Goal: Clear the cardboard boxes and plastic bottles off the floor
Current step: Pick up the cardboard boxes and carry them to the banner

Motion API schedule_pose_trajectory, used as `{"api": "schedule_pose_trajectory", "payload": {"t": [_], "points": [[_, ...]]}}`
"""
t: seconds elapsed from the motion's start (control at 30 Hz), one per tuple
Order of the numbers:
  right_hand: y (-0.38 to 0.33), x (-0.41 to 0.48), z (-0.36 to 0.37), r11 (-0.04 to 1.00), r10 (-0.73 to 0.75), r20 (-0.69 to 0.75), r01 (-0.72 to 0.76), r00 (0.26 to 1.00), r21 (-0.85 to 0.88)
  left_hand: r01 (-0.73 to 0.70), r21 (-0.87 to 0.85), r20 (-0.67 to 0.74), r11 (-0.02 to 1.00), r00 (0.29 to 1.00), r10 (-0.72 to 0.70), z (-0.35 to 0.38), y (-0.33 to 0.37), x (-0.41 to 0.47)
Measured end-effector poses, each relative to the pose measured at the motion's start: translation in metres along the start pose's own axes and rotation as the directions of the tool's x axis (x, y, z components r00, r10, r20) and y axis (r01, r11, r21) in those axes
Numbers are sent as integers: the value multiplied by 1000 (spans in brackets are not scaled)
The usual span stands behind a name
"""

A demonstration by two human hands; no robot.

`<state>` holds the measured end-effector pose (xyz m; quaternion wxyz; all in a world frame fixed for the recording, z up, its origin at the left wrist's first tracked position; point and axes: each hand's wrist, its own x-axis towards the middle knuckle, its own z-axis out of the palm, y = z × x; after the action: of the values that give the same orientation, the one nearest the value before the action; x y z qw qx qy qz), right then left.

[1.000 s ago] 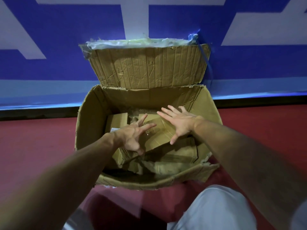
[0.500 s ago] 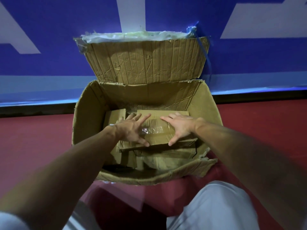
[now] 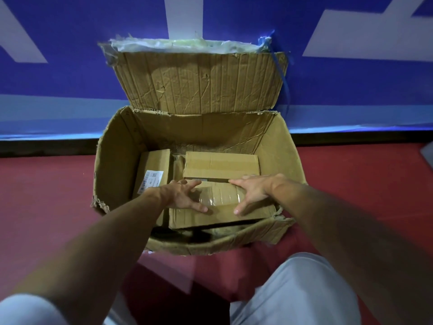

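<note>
The large battered brown cardboard carton (image 3: 112,165) stands open on the red floor (image 3: 46,195), its walls around the left hand (image 3: 180,195) and right hand (image 3: 254,191). Right under both palms lies the flat brown cardboard box with clear tape (image 3: 218,216), its long axis running left to right from one hand to the other. Just past the fingertips sits a smaller brown box (image 3: 221,168). Beside the left hand stands a narrow white-labelled box (image 3: 154,170). Both hands rest spread-fingered on the flat box, clasping nothing, and are equally near it.

The torn brown cardboard carton (image 3: 112,174) stands open before me, holding smaller brown boxes: a taped box (image 3: 210,218) nearest, a plain box (image 3: 221,166) behind, a labelled box (image 3: 155,163) left.
</note>
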<state>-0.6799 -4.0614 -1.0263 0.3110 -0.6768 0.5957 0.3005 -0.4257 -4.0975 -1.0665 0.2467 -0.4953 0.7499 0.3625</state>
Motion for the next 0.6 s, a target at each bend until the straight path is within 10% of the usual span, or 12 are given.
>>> {"api": "schedule_pose_trajectory", "payload": {"t": [0.6], "points": [[-25,-233,-150,958,205,-420,-94,884,272,38,135,-488,990,872,33,-158,110,-224]]}}
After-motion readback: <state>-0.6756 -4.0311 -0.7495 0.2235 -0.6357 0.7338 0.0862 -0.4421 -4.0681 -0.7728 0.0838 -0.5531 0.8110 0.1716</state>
